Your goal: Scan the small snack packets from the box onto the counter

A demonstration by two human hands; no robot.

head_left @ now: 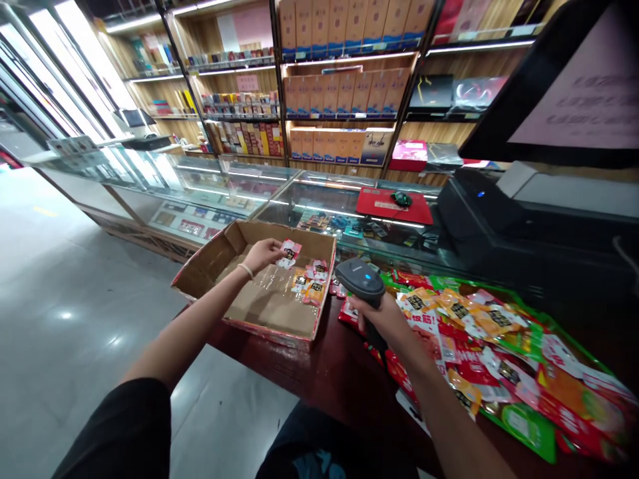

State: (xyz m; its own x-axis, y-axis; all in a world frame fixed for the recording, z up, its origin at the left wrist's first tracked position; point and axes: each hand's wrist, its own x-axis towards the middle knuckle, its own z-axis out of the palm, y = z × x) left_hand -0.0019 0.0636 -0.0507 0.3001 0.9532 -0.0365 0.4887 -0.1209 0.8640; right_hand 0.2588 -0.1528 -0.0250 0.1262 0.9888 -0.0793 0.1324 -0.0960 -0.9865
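My left hand (264,257) reaches over a shallow cardboard box (239,313) and pinches a small pink-and-white snack packet (289,255) by its edge. Inside the box, toward the right wall, lie several more packets, among them an orange one (314,291) and a pink one (318,269). In my right hand (384,316) is a black barcode scanner (360,279), held by its handle with a blue light showing on top. The scanner's head points toward the box's right side. Below and right of that hand spreads a pile of colourful snack packets (464,313).
Box and packets rest on a dark red table (279,366). Behind stands a glass display counter (299,193) with a red mouse pad (389,205) and a mouse (401,198). A black register with a screen (549,86) looms at the right. Stocked shelves (344,93) line the wall.
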